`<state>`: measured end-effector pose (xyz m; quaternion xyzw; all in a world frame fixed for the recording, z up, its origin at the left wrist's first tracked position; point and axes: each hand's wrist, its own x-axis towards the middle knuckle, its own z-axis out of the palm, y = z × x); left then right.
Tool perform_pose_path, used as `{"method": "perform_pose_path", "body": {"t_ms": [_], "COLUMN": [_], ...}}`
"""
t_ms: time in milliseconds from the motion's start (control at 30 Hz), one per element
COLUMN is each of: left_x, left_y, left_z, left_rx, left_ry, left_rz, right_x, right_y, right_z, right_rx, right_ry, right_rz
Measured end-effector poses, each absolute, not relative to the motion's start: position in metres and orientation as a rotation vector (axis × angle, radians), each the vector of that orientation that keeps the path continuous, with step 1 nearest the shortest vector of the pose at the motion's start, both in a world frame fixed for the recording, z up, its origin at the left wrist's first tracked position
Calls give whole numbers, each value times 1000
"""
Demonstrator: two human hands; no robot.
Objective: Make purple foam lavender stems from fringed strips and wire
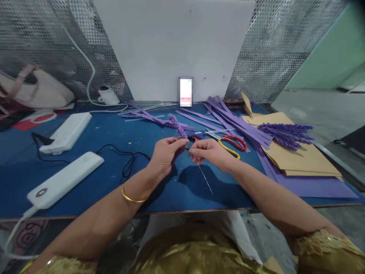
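My left hand [166, 151] pinches the base of a purple foam lavender sprig [177, 126] that points up and away from me. My right hand [210, 152] is closed in a pinch right beside it, on the thin wire stem [204, 177] that runs down toward me. Both hands hover just above the blue table [159, 190]. A gold bangle [131, 197] sits on my left wrist.
Red and yellow scissors [231, 144] lie just right of my hands. Purple foam strips [228, 118] fan out behind them. Finished purple sprigs [286, 134] rest on brown paper [302, 160]. Two white power strips [66, 132] and black cable [125, 160] lie left. A phone [185, 91] leans at the back.
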<state>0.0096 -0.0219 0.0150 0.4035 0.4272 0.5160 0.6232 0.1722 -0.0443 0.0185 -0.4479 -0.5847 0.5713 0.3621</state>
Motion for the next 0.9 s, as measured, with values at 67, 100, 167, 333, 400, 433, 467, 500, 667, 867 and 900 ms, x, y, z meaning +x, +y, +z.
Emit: {"method": "perform_pose_path", "body": {"t_ms": [67, 100, 167, 333, 400, 433, 467, 500, 667, 867, 900], "left_x": [9, 9, 8, 6, 5, 5, 5, 5, 7, 7, 7], "left_y": [-21, -21, -21, -23, -23, -23, -23, -23, -22, -22, -22], "left_z": [14, 14, 16, 21, 21, 21, 20, 19, 14, 14, 14], "left_rx": [926, 923, 910, 888, 886, 880, 870, 859, 890, 928, 922], "left_ry": [977, 971, 958, 930, 943, 948, 949, 947, 933, 946, 944], "left_rz": [1185, 1171, 1148, 1122, 1101, 1094, 1092, 1095, 1129, 1119, 1113], "right_x": [171, 170, 169, 171, 171, 171, 171, 171, 170, 171, 171], "right_y": [-46, -46, -46, -43, -43, -43, -43, -43, -42, -42, -42], "right_z": [19, 19, 19, 20, 20, 20, 20, 20, 17, 16, 17], "right_rx": [-1156, -1151, -1130, -1095, -1098, -1102, -1106, -1110, -1126, -1102, -1102], "right_ry": [-1477, -1464, -1451, -1462, -1480, -1487, -1493, -1502, -1567, -1571, -1567], "right_rz": [1452, 1440, 1405, 1300, 1292, 1290, 1287, 1285, 1246, 1197, 1194]}}
